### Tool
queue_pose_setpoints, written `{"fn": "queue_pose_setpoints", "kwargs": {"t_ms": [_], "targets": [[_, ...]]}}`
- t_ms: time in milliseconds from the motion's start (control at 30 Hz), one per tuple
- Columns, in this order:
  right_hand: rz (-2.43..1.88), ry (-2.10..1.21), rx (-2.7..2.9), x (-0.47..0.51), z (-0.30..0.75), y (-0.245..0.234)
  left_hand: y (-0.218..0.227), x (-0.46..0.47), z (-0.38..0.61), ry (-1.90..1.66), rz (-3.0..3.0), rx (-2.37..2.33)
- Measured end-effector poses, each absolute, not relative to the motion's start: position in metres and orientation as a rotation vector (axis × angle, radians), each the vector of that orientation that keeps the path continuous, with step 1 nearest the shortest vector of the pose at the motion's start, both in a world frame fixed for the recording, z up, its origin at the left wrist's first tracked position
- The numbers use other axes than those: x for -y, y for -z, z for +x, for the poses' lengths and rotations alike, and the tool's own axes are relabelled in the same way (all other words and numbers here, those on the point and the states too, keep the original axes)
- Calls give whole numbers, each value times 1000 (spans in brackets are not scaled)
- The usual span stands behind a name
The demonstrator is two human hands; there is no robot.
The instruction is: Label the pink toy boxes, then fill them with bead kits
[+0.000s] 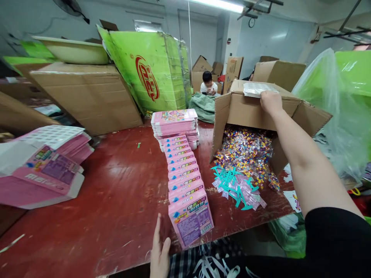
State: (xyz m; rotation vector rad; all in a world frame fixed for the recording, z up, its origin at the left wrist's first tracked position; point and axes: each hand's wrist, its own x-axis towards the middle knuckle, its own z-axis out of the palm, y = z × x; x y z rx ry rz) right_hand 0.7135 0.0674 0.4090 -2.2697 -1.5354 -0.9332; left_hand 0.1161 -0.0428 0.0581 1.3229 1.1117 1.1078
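My right hand (271, 101) reaches far out onto the top of a cardboard box (249, 112) lying on its side, fingers curled on a stack of clear plastic bags (256, 88). My left hand (159, 251) rests flat and open at the table's near edge, beside the front of a long fanned row of pink flattened cartons (185, 181). A taller stack of the same pink cartons (175, 122) stands behind the row. The box spills small packets of colourful beads (246, 152), with teal plastic pieces in bags (234, 185) lying before it.
The red wooden table (116, 200) carries more pink cartons (43, 166) at the left. Flattened brown boxes (87, 96) and a green carton bundle (153, 73) lean at the back. A seated person (208, 83) is far behind. A clear plastic bag (336, 116) hangs at right.
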Motion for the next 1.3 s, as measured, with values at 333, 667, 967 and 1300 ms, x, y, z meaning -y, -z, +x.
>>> {"fn": "queue_pose_setpoints", "kwargs": {"t_ms": [333,667,967,1300], "targets": [[-2086,1024,1329,-34,672,-429,-142,52,129,-1503,1409,-995],[-1026,174,2243,114,453,-272,-216,63,195,-953,938,-411],[-956,-36,1982,126,434,-215,-216,69,195,-959,770,-703],[-1260,-286,1711,114,366,-247,-207,73,193,-1244,1111,-823]]}}
